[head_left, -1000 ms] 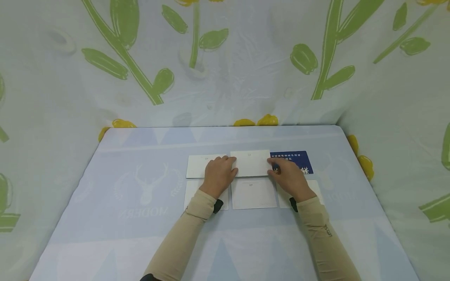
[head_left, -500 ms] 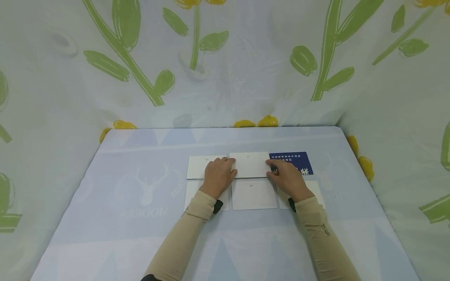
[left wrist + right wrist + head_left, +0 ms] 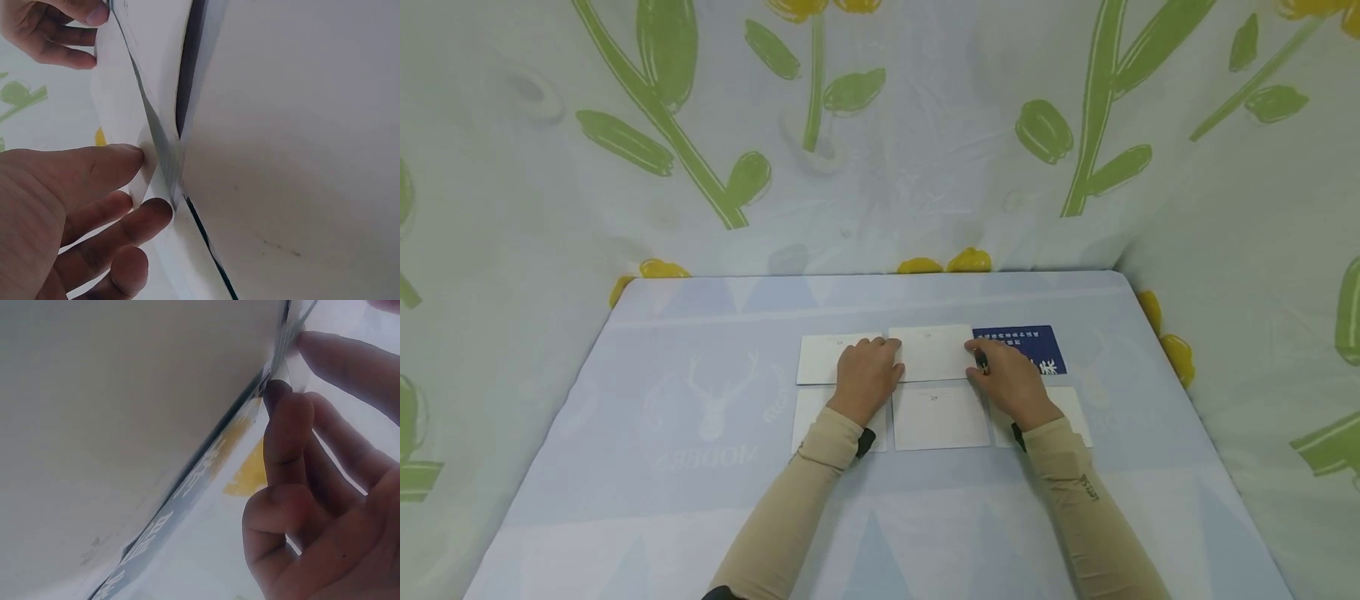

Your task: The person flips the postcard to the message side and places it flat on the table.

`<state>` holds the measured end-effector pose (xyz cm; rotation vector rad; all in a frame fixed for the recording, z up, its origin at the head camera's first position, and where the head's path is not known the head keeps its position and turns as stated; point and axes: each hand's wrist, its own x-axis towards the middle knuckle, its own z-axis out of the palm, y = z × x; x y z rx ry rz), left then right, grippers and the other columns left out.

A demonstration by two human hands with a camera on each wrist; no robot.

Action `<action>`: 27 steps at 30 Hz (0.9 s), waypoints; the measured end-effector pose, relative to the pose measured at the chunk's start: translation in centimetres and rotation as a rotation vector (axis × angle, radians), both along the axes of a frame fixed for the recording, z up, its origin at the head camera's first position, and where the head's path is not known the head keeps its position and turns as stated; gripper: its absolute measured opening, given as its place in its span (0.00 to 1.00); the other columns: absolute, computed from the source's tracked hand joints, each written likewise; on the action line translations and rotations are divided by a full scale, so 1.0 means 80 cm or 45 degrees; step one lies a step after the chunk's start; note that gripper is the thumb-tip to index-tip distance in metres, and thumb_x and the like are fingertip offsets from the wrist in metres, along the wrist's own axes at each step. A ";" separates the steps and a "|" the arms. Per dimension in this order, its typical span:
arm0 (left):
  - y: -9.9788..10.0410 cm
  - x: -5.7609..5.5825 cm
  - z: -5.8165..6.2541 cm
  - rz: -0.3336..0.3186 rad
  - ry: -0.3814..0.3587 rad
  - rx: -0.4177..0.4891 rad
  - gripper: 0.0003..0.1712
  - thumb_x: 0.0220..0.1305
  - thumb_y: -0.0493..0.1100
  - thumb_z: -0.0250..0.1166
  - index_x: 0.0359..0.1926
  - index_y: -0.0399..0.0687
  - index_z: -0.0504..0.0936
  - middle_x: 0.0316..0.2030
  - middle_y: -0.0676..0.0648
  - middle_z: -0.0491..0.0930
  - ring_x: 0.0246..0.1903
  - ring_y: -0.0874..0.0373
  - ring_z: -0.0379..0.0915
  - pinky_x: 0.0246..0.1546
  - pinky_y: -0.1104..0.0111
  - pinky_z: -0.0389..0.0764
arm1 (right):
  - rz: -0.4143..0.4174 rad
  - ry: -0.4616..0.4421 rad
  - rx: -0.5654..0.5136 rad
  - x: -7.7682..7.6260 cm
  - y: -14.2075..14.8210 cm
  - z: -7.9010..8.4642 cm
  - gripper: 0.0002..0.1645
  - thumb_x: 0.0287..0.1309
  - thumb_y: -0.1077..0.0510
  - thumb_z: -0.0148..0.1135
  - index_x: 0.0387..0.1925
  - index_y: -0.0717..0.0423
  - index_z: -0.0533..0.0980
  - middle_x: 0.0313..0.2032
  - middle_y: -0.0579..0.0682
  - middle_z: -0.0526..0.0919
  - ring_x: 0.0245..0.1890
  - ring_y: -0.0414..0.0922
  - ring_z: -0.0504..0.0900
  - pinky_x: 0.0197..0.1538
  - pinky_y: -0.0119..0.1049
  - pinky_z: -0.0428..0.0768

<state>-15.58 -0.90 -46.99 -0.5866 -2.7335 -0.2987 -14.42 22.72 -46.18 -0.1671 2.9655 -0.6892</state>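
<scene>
Both hands hold a white card (image 3: 932, 354) in the middle of the back row. My left hand (image 3: 865, 375) grips its left edge, with thumb and fingertips at the edge in the left wrist view. The right hand (image 3: 1011, 379) grips the opposite edge between thumb and index finger (image 3: 287, 425). A dark blue card (image 3: 1015, 333) with white characters lies to the right, partly under the right hand. At the left is another white card (image 3: 820, 358), its right part covered by the left hand.
A front row has three white cards: a left one (image 3: 808, 408) partly hidden by the left hand and wrist, a middle one (image 3: 940, 421) and a right one (image 3: 1075, 408) partly under the right wrist. The table (image 3: 700, 500) has a pale blue patterned cover; floral curtains (image 3: 925, 167) surround it.
The right hand has shifted slightly left, and the held card's right edge has moved a little left with it. The left hand has stayed nearly still.
</scene>
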 end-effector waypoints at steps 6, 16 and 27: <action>0.001 -0.001 -0.001 0.007 -0.001 -0.027 0.18 0.58 0.45 0.76 0.49 0.45 0.88 0.36 0.45 0.89 0.23 0.54 0.78 0.22 0.65 0.77 | -0.012 0.034 0.030 0.000 -0.002 -0.003 0.29 0.60 0.58 0.72 0.62 0.57 0.76 0.54 0.57 0.83 0.52 0.54 0.82 0.54 0.52 0.79; 0.003 -0.002 -0.002 0.003 0.032 -0.018 0.18 0.56 0.45 0.78 0.47 0.45 0.88 0.34 0.46 0.88 0.21 0.55 0.75 0.21 0.65 0.75 | -0.053 0.050 0.071 0.000 -0.005 -0.002 0.28 0.59 0.57 0.74 0.60 0.55 0.77 0.51 0.56 0.84 0.49 0.52 0.83 0.51 0.51 0.80; 0.007 -0.001 0.003 0.028 0.036 -0.059 0.16 0.57 0.46 0.77 0.45 0.46 0.89 0.32 0.46 0.88 0.23 0.55 0.76 0.23 0.65 0.76 | -0.036 0.078 0.079 0.001 -0.008 -0.002 0.21 0.58 0.59 0.74 0.53 0.56 0.84 0.54 0.56 0.83 0.54 0.55 0.81 0.55 0.52 0.79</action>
